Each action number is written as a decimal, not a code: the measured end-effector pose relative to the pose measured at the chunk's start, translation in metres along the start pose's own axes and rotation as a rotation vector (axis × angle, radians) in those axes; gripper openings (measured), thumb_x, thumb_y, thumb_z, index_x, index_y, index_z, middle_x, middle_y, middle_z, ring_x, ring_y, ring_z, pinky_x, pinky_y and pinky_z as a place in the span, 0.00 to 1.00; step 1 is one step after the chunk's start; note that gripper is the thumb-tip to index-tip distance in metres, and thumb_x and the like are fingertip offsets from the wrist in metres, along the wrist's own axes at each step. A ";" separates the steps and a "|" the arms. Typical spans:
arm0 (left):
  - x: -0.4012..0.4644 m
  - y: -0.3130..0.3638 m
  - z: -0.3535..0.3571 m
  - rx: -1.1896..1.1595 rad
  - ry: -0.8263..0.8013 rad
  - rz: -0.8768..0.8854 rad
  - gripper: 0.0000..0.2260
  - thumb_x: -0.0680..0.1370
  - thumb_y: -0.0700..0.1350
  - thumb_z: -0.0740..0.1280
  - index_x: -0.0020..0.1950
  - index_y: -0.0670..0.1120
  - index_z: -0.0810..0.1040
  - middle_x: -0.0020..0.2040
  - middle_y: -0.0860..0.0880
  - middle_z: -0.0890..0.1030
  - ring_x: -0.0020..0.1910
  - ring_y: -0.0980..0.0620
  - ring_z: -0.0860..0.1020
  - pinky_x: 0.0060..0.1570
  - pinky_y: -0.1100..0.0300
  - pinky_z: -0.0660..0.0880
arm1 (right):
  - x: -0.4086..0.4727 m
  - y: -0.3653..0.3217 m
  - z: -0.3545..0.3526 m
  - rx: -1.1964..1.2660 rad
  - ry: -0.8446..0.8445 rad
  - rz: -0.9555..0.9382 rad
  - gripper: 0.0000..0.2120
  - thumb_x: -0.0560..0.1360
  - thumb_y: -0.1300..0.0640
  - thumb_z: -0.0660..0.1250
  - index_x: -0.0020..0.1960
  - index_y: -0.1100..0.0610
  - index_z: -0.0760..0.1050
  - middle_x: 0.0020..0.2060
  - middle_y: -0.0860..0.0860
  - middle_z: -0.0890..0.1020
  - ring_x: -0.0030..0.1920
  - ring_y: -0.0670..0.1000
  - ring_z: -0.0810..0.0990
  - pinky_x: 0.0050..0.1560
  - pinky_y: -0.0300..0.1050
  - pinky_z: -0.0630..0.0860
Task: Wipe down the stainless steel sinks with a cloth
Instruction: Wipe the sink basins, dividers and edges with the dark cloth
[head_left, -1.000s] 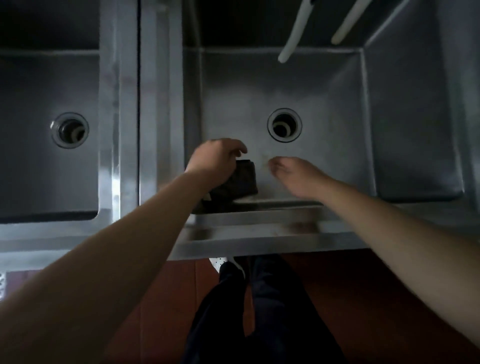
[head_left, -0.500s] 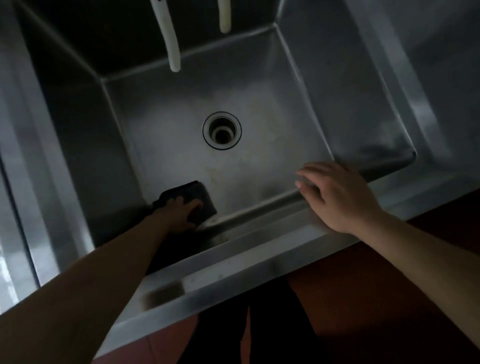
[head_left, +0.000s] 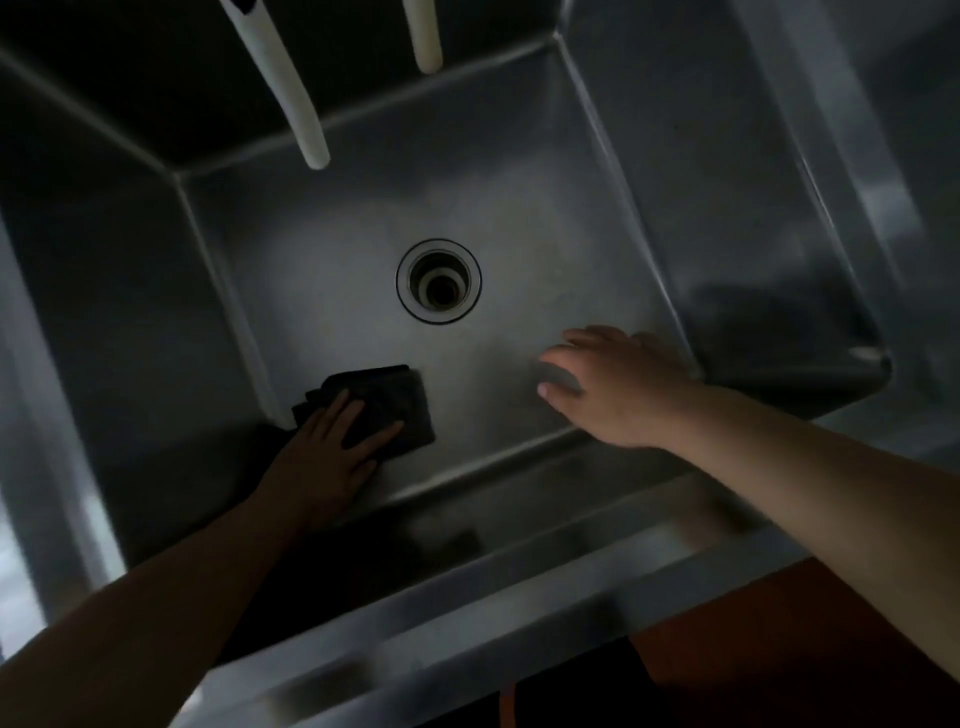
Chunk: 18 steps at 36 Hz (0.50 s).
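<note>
Stainless steel sink (head_left: 519, 171) fills most of the frame, basin floor at centre; its front rim (head_left: 467, 587) runs across the lower frame, blurred and dim; two pale hoses (head_left: 291, 88) hang in from the top edge, upper left of centre, ends clear of the basin floor. Your left hand (head_left: 322, 457) sits lower left of centre, fingers straight and spread, pressing flat on the dark cloth (head_left: 395, 410); grip flat, nothing curled round it. Your right hand (head_left: 618, 389) is right of centre, near the front wall, fingers loosely extended, holding nothing; contact with the steel cannot be told. Cloth lies on the basin floor in the near left corner; drain (head_left: 439, 280) at centre, apart from the cloth.
</note>
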<state>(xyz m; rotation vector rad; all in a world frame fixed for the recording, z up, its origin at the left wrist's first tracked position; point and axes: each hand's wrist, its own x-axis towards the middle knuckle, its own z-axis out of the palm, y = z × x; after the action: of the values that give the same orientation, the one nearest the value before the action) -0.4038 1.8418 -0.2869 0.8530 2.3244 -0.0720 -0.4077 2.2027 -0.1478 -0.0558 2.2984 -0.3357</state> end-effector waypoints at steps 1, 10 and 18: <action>0.005 -0.002 -0.001 0.005 0.038 0.028 0.29 0.80 0.63 0.35 0.77 0.59 0.58 0.75 0.36 0.65 0.76 0.35 0.58 0.71 0.41 0.61 | 0.001 0.004 0.000 0.010 0.037 -0.002 0.25 0.81 0.39 0.51 0.75 0.46 0.62 0.77 0.51 0.62 0.77 0.54 0.58 0.74 0.63 0.57; 0.076 0.041 -0.007 0.038 0.293 0.363 0.21 0.83 0.56 0.54 0.76 0.59 0.65 0.75 0.39 0.67 0.76 0.36 0.59 0.72 0.36 0.58 | -0.022 0.044 -0.014 -0.080 0.263 0.052 0.28 0.76 0.36 0.51 0.69 0.47 0.71 0.71 0.50 0.72 0.71 0.53 0.69 0.70 0.56 0.65; 0.162 0.120 -0.026 0.069 0.348 0.665 0.21 0.81 0.59 0.57 0.74 0.63 0.65 0.79 0.44 0.58 0.78 0.39 0.55 0.74 0.39 0.54 | -0.023 0.080 -0.030 -0.050 0.382 0.090 0.25 0.79 0.39 0.60 0.70 0.50 0.72 0.73 0.54 0.69 0.75 0.55 0.64 0.73 0.55 0.60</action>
<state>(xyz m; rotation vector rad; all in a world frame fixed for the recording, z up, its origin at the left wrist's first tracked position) -0.4404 2.0338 -0.3436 1.7415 2.2220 0.3043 -0.4082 2.2900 -0.1325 0.0952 2.6777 -0.2592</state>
